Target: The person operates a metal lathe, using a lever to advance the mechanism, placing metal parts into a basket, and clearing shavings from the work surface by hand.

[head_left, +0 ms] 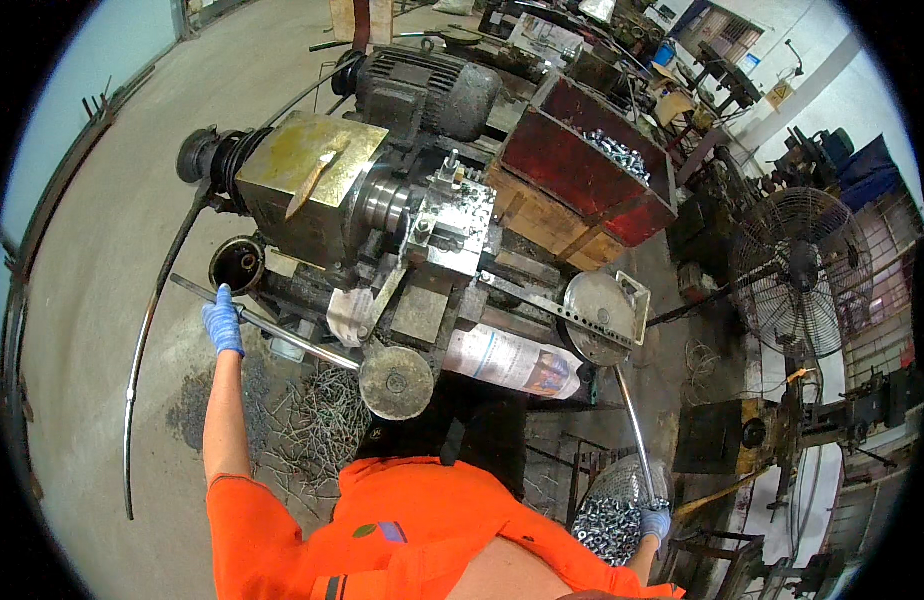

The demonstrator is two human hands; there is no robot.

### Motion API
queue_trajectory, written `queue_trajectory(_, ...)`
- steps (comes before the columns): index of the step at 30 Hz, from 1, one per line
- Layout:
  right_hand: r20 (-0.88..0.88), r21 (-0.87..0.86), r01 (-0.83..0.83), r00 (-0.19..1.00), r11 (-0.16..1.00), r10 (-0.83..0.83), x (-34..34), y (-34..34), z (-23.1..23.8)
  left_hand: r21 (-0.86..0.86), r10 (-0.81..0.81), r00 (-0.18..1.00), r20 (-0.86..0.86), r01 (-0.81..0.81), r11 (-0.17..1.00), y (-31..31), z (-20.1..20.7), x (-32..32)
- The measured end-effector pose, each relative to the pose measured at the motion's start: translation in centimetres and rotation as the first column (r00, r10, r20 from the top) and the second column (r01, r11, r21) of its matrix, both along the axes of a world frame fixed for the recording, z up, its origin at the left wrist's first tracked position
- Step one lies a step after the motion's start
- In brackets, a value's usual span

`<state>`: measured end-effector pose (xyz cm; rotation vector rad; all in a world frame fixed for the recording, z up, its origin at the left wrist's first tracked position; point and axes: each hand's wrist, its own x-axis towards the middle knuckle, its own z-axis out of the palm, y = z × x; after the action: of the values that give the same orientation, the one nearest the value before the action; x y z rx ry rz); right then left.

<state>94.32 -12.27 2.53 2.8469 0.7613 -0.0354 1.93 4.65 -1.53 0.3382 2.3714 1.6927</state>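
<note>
The left hand (222, 322) is wrapped round the left lever (302, 342) beside the machine (297, 220); the right hand (655, 523) seems closed on the end of the right lever (634, 425), at the basket (632, 471). Work looks midway: parts (604, 530) crowd the basket, others the red bin (552, 150).

The left hand (222, 322) and right hand (655, 524) wear matt blue cloth gloves (225, 338). The long, round silver left bar (302, 342) and the long, round silver right bar (634, 420) are smooth, shiny metal. The boxy gold-coloured metal cover (282, 160) has a glossy top. The big ribbed grey motor (427, 95) is dull, rough metal. The printed white sheet (502, 358) looks like paper. The orange shirt (432, 500) is matt cloth.
</note>
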Motion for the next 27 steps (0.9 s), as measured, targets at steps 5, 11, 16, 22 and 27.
queue_trajectory(5,-0.078,0.096,-0.027,0.996,0.995,0.034,-1.6,0.3,0.8,0.048,-0.004,1.0,-0.009,0.005,0.999,-0.3,1.1,0.8)
queue_trajectory(11,-0.018,0.053,-0.035,0.999,0.998,0.036,-0.1,-0.9,-0.4,0.028,-0.02,1.0,-0.009,0.021,0.999,-0.1,1.3,1.1)
queue_trajectory(16,-0.019,0.115,-0.021,1.0,0.993,0.023,-1.4,-0.6,0.0,0.022,-0.019,1.0,-0.002,0.019,1.0,-0.1,1.2,0.8)
queue_trajectory(22,-0.007,0.141,-0.043,0.999,0.989,0.044,-1.3,-1.2,-0.1,0.022,-0.037,0.999,0.001,0.037,0.999,0.1,0.6,0.5)
queue_trajectory(27,-0.034,0.152,-0.053,0.998,0.987,0.058,-4.1,-0.2,1.9,0.071,-0.031,0.999,0.004,0.031,0.997,-0.2,0.9,0.8)
